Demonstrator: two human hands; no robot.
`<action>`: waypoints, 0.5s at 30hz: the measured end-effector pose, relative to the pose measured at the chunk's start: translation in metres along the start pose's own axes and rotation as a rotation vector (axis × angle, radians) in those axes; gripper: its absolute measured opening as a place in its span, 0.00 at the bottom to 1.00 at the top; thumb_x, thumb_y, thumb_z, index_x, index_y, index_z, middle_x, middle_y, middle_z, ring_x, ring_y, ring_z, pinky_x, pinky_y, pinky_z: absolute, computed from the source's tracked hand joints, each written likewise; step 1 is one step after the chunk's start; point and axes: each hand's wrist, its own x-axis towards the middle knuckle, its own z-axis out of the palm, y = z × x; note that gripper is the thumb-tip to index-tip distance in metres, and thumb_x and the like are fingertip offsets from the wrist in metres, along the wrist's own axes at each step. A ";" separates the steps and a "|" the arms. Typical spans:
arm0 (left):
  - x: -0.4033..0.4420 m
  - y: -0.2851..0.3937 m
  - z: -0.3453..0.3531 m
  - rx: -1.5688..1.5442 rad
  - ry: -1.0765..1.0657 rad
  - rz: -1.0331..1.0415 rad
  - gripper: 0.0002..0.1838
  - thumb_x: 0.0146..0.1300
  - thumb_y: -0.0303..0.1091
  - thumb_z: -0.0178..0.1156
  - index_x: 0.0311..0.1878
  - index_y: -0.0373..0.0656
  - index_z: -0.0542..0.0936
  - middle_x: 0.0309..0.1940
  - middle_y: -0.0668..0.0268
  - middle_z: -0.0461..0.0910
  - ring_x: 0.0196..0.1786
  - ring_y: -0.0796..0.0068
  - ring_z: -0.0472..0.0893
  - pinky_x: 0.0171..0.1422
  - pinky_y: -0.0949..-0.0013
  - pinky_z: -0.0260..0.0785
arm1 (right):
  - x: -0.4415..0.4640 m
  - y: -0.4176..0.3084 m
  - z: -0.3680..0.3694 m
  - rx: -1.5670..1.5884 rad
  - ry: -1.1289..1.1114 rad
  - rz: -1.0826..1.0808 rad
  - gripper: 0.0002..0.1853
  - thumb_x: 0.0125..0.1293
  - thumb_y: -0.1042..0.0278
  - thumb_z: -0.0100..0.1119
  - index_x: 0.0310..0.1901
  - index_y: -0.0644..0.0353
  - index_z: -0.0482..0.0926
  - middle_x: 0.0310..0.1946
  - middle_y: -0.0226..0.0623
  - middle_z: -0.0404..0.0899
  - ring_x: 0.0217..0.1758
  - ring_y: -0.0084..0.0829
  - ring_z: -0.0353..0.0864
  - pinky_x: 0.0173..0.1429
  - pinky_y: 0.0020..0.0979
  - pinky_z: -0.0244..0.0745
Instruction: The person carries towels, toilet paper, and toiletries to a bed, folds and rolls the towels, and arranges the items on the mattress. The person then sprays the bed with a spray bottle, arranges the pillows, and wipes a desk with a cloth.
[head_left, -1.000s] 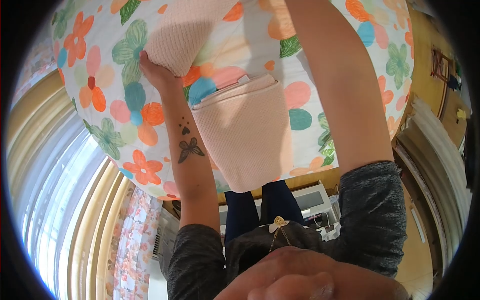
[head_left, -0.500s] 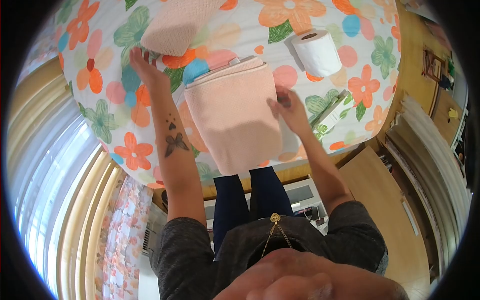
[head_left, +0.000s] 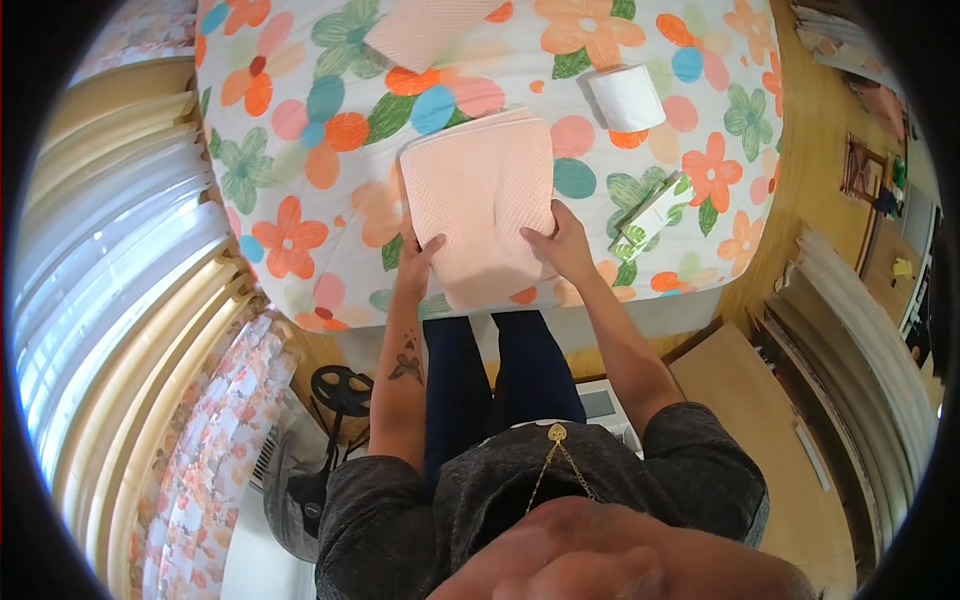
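A folded peach towel with a textured weave (head_left: 478,190) lies over the near part of the flowered bedspread, its near edge toward my body. My left hand (head_left: 415,258) grips its left edge, thumb on top and the other fingers hidden below. On the opposite edge my right hand (head_left: 562,243) holds it the same way, its thumb pressing the cloth. Shallow creases run down the towel between my thumbs. Farther back is another folded pink cloth (head_left: 425,32), cut off by the top of the view.
A white toilet paper roll (head_left: 628,97) rests on the bedspread (head_left: 330,230) at the back right. Nearer on that side lies a green-and-white box (head_left: 650,217). Curtains (head_left: 120,270) hang at the left, and a wooden cabinet (head_left: 770,440) stands at the lower right.
My left hand has come back from beside the far cloth to the towel's left edge. My right hand has closed on the right edge. The view has shifted.
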 end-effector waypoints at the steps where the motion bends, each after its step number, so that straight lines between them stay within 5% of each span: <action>1: -0.010 -0.001 -0.007 -0.005 0.008 0.012 0.30 0.57 0.29 0.59 0.62 0.35 0.61 0.55 0.57 0.70 0.57 0.68 0.70 0.61 0.70 0.62 | -0.012 -0.016 0.004 -0.005 -0.009 -0.012 0.26 0.50 0.66 0.66 0.50 0.65 0.70 0.40 0.47 0.76 0.43 0.37 0.78 0.47 0.34 0.71; 3: -0.030 -0.003 -0.026 -0.153 0.028 -0.027 0.30 0.56 0.26 0.57 0.63 0.35 0.60 0.55 0.60 0.70 0.59 0.69 0.68 0.61 0.69 0.61 | -0.034 -0.050 0.017 -0.296 -0.049 -0.378 0.22 0.50 0.68 0.63 0.48 0.64 0.71 0.38 0.47 0.76 0.40 0.42 0.77 0.45 0.35 0.71; 5: -0.038 0.002 -0.064 0.216 0.175 -0.042 0.32 0.54 0.24 0.56 0.64 0.36 0.59 0.55 0.64 0.70 0.60 0.70 0.67 0.63 0.67 0.60 | -0.047 -0.098 0.026 -0.363 -0.227 -0.499 0.22 0.50 0.70 0.61 0.48 0.62 0.71 0.38 0.46 0.76 0.40 0.44 0.77 0.45 0.36 0.71; 7: -0.070 0.054 -0.079 0.133 0.431 0.305 0.41 0.47 0.21 0.56 0.67 0.38 0.52 0.59 0.61 0.62 0.55 0.72 0.68 0.54 0.69 0.65 | -0.066 -0.138 0.041 -0.415 -0.428 -0.590 0.22 0.49 0.71 0.60 0.49 0.60 0.72 0.38 0.45 0.76 0.40 0.46 0.76 0.44 0.37 0.71; 8: -0.096 0.097 -0.065 0.046 0.378 0.570 0.44 0.47 0.23 0.57 0.69 0.38 0.48 0.63 0.60 0.57 0.56 0.70 0.68 0.58 0.64 0.63 | -0.071 -0.156 0.049 -0.484 -0.604 -0.647 0.22 0.48 0.72 0.59 0.49 0.57 0.72 0.37 0.43 0.76 0.40 0.45 0.76 0.44 0.38 0.71; 9: -0.120 0.142 -0.055 0.421 0.403 0.871 0.42 0.47 0.26 0.59 0.68 0.38 0.53 0.62 0.56 0.61 0.57 0.66 0.68 0.63 0.59 0.58 | -0.079 -0.169 0.058 -0.544 -0.780 -0.701 0.23 0.47 0.73 0.59 0.49 0.54 0.73 0.37 0.42 0.76 0.41 0.44 0.76 0.44 0.38 0.71; 10: -0.141 0.182 -0.052 0.416 0.422 0.879 0.42 0.47 0.26 0.59 0.68 0.38 0.53 0.62 0.56 0.61 0.57 0.66 0.68 0.63 0.59 0.58 | -0.082 -0.179 0.064 -0.552 -0.794 -0.715 0.23 0.47 0.73 0.59 0.49 0.54 0.73 0.37 0.42 0.76 0.41 0.44 0.76 0.44 0.38 0.71; 12: -0.188 0.234 -0.054 1.208 -0.018 0.804 0.36 0.45 0.30 0.65 0.62 0.44 0.66 0.56 0.53 0.69 0.56 0.60 0.71 0.67 0.55 0.52 | -0.094 -0.195 0.076 -0.615 -0.885 -0.817 0.24 0.48 0.71 0.61 0.50 0.51 0.72 0.33 0.36 0.75 0.39 0.41 0.76 0.40 0.37 0.71; 13: -0.195 0.242 -0.060 1.208 -0.004 0.794 0.36 0.45 0.30 0.65 0.62 0.44 0.66 0.56 0.53 0.69 0.56 0.60 0.71 0.67 0.55 0.52 | -0.100 -0.206 0.079 -0.612 -0.901 -0.819 0.24 0.48 0.71 0.61 0.50 0.51 0.72 0.33 0.36 0.75 0.39 0.41 0.76 0.40 0.37 0.71; 15: -0.191 0.257 -0.075 1.495 -0.228 0.456 0.30 0.40 0.32 0.70 0.53 0.48 0.76 0.43 0.54 0.77 0.50 0.58 0.75 0.62 0.56 0.60 | -0.100 -0.231 0.076 -0.638 -0.778 -0.827 0.24 0.49 0.71 0.61 0.51 0.50 0.73 0.35 0.34 0.77 0.40 0.38 0.77 0.41 0.38 0.71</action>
